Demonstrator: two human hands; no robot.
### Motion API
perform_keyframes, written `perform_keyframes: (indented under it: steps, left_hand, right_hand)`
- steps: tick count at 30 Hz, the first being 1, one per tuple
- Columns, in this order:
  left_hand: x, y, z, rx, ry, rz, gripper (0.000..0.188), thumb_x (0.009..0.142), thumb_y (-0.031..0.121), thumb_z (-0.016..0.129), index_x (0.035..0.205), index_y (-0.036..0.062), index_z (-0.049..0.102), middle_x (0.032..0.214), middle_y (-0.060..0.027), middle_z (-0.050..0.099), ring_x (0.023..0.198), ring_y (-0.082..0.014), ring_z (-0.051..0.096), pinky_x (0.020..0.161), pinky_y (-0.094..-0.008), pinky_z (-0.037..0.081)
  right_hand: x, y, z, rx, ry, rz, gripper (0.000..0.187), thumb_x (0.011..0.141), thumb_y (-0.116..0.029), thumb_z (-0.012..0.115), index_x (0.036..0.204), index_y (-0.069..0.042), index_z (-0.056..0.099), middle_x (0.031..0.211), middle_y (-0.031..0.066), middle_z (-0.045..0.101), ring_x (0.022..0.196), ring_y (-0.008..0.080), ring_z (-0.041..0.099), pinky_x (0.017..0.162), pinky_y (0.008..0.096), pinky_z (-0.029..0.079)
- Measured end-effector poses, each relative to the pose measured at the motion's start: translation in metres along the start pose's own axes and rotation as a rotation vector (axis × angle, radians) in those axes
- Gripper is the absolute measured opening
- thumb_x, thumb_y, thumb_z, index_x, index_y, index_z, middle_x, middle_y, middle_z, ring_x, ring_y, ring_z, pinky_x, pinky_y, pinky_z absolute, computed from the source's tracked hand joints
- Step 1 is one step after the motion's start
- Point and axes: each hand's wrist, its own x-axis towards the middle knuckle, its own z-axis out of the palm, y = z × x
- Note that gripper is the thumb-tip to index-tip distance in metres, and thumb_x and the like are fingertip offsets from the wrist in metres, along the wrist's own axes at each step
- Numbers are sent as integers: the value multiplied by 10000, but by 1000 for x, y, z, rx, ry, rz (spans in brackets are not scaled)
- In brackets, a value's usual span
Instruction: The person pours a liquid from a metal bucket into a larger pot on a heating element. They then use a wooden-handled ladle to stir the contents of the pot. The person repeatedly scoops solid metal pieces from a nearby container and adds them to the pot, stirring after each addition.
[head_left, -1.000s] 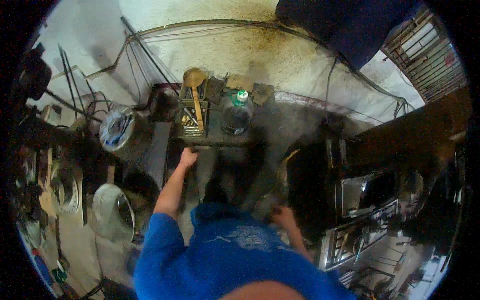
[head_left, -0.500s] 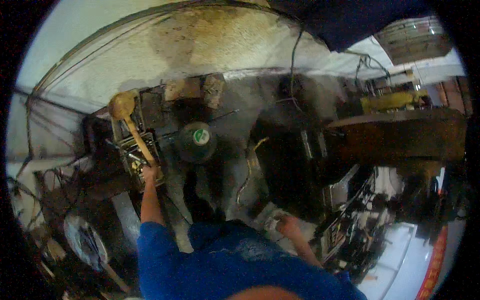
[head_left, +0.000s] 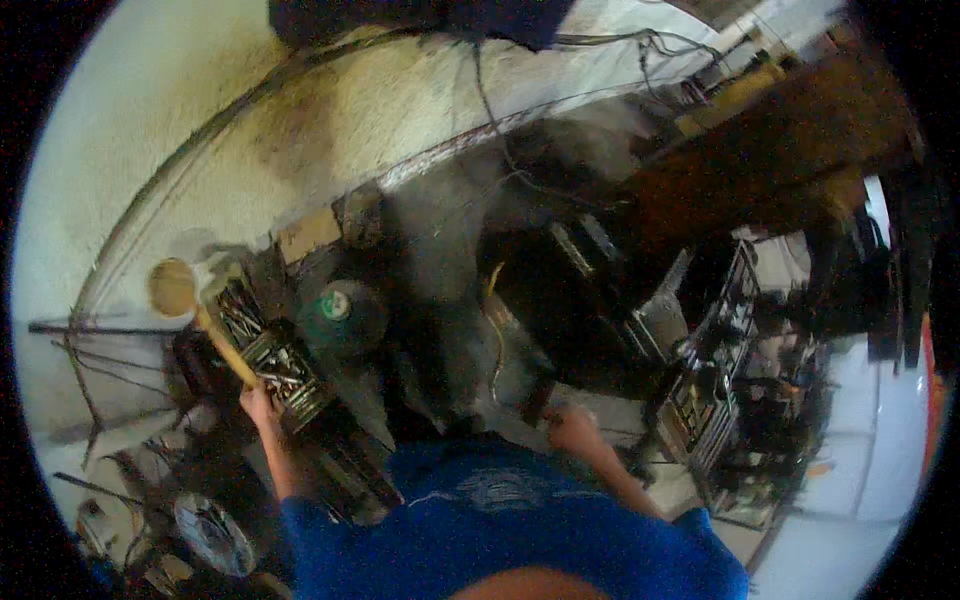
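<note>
My left hand is wrapped round the lower end of a wooden mallet. Its round tan head points up and away to the left, over a tray of metal tools that lies just right of my hand. My right hand is low in front of my body, its fingers curled. A dark brown patch lies against its fingertips, and blur hides whether the hand holds it.
A round dark object with a green and white label stands beyond the tool tray. Racks of metal parts stand on the right, below a long brown beam. Cables hang along the stained wall.
The view has turned, so the surroundings sit tilted. My left hand has carried the mallet, now farther left in view. The pale thing by my right hand's fingers no longer shows there.
</note>
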Motion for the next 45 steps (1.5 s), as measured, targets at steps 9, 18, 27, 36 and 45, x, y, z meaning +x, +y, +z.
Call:
perform_keyframes:
  steps: [9, 18, 27, 36, 45]
  left_hand:
    - [-263, 31, 22, 211, -54, 998, 205, 602, 27, 577, 769, -50, 487, 617, -37, 463, 548, -113, 394, 490, -276, 353]
    - [-481, 8, 139, 526, -1170, 1138, 191, 589, 73, 616, 771, 26, 583, 617, -83, 557, 544, -139, 528, 516, -291, 425]
    - [-597, -23, 252, 702, -2013, 1390, 363, 660, 214, 646, 967, 46, 552, 762, -129, 590, 672, -236, 582, 607, -329, 461]
    - [-561, 41, 377, 841, -2093, 1538, 330, 700, 182, 645, 984, 35, 562, 871, -125, 603, 755, -212, 597, 672, -316, 472]
    - [-568, 99, 531, 546, -2089, 1620, 256, 697, 122, 584, 898, -36, 569, 722, -166, 588, 633, -257, 582, 582, -328, 441]
  right_hand:
    - [-49, 8, -56, 574, 33, -778, 557, 601, -162, 604, 1136, -52, 491, 1018, 194, 550, 946, 300, 533, 827, 362, 415]
    - [-120, 77, -53, 1798, 187, -1075, 711, 638, -218, 664, 1236, 5, 351, 1117, 102, 516, 1039, 222, 487, 906, 342, 362]
    - [-192, 209, -61, 2213, 1121, -760, 386, 537, -182, 612, 874, -24, 509, 598, 15, 489, 472, 118, 438, 424, 234, 361]
    - [-334, 353, 138, 991, 1402, 1239, 216, 659, -182, 525, 577, 11, 477, 509, -6, 423, 517, 98, 348, 474, 290, 306]
    - [-260, 309, 234, 1301, 1139, 1046, 158, 721, -159, 493, 576, -100, 471, 468, 5, 386, 373, 137, 369, 342, 304, 266]
